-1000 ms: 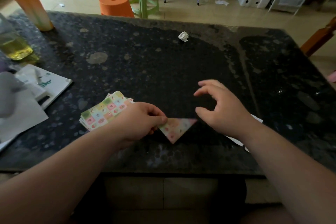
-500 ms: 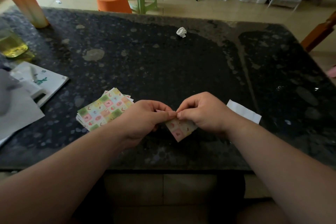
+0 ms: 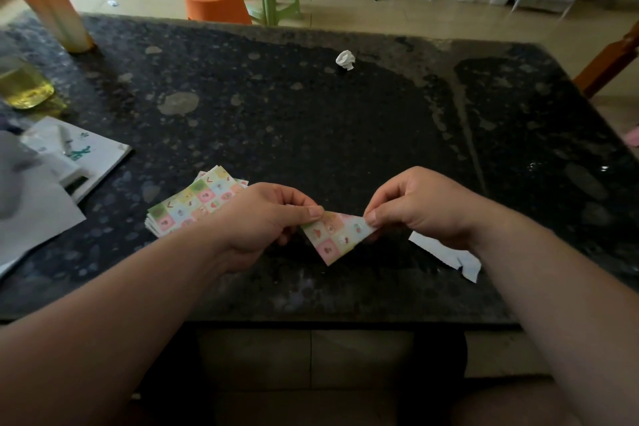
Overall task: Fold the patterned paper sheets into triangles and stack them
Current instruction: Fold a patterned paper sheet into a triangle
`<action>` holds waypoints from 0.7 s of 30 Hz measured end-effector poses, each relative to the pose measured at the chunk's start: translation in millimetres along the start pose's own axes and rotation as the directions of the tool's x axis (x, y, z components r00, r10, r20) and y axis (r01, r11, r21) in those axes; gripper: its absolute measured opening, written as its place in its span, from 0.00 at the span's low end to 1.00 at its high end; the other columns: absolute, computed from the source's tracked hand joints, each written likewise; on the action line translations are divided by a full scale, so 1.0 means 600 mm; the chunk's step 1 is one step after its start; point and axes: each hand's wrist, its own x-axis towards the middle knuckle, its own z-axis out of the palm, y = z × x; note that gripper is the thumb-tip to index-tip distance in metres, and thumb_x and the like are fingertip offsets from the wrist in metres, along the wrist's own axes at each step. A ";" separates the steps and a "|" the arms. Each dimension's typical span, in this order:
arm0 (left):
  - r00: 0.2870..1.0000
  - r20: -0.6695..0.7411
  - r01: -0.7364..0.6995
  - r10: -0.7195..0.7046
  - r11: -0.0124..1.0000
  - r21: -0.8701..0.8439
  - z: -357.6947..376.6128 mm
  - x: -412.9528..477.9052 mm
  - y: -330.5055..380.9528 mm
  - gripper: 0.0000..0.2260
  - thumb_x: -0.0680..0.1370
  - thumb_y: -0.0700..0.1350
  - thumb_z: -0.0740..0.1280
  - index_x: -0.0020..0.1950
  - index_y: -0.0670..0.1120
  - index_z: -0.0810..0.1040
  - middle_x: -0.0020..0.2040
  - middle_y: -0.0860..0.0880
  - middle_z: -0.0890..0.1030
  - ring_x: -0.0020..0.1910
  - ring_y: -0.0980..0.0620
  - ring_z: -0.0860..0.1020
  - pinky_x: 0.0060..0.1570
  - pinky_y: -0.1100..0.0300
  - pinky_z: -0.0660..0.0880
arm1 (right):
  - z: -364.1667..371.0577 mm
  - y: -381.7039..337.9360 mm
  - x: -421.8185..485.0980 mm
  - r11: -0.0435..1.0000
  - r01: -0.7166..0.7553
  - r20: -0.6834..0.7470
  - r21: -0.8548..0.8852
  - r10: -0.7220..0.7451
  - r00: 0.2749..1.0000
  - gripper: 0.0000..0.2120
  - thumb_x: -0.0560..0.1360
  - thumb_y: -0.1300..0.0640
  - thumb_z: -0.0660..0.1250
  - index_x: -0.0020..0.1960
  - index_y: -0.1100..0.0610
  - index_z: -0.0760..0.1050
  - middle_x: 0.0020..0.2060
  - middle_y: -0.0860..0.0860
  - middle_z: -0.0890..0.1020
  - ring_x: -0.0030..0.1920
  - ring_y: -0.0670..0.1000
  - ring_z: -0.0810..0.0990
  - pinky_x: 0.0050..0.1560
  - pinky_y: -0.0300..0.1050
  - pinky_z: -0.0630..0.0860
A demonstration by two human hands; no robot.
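Note:
A patterned paper folded into a triangle [image 3: 334, 235] hangs point-down just above the dark table [image 3: 311, 121], near its front edge. My left hand [image 3: 266, 218] pinches the triangle's left corner between thumb and forefinger. My right hand [image 3: 422, 207] pinches the right corner the same way. A stack of flat patterned sheets [image 3: 193, 201] lies on the table to the left, partly hidden behind my left hand.
A white paper scrap [image 3: 449, 258] lies under my right wrist. White papers and a booklet [image 3: 76, 152] sit at the left edge, with a glass of yellow liquid [image 3: 24, 86] and an orange-white column [image 3: 52, 7] behind. A crumpled white ball [image 3: 345, 60] lies mid-table. Stools stand beyond.
My right hand came in from open above the table to pinch the paper beside the left hand. Both hands then drew apart, stretching the folded triangle between them.

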 end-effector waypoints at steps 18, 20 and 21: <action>0.987 0.055 -0.163 0.154 0.925 0.343 -0.003 0.005 0.013 0.09 0.80 0.45 0.71 0.41 0.53 0.85 0.40 0.42 0.83 0.36 0.50 0.75 0.41 0.51 0.73 | 0.051 -0.010 0.021 0.960 0.231 -0.030 -0.155 -0.239 0.971 0.06 0.79 0.52 0.73 0.43 0.48 0.85 0.38 0.44 0.86 0.42 0.42 0.84 0.47 0.43 0.81; 0.987 0.078 -0.160 0.141 0.907 0.389 -0.006 0.007 0.014 0.09 0.80 0.44 0.70 0.42 0.54 0.85 0.40 0.43 0.84 0.36 0.51 0.75 0.41 0.52 0.74 | 0.049 -0.007 0.023 0.961 0.246 -0.015 -0.125 -0.249 0.968 0.08 0.78 0.54 0.73 0.41 0.47 0.84 0.37 0.43 0.85 0.41 0.42 0.84 0.45 0.41 0.80; 0.987 0.085 -0.156 0.133 0.893 0.423 -0.006 0.007 0.014 0.08 0.80 0.45 0.70 0.42 0.53 0.85 0.38 0.46 0.83 0.35 0.53 0.75 0.40 0.53 0.73 | 0.050 -0.006 0.024 0.956 0.259 -0.007 -0.137 -0.262 0.965 0.08 0.78 0.55 0.73 0.40 0.47 0.84 0.36 0.43 0.85 0.40 0.41 0.83 0.44 0.40 0.79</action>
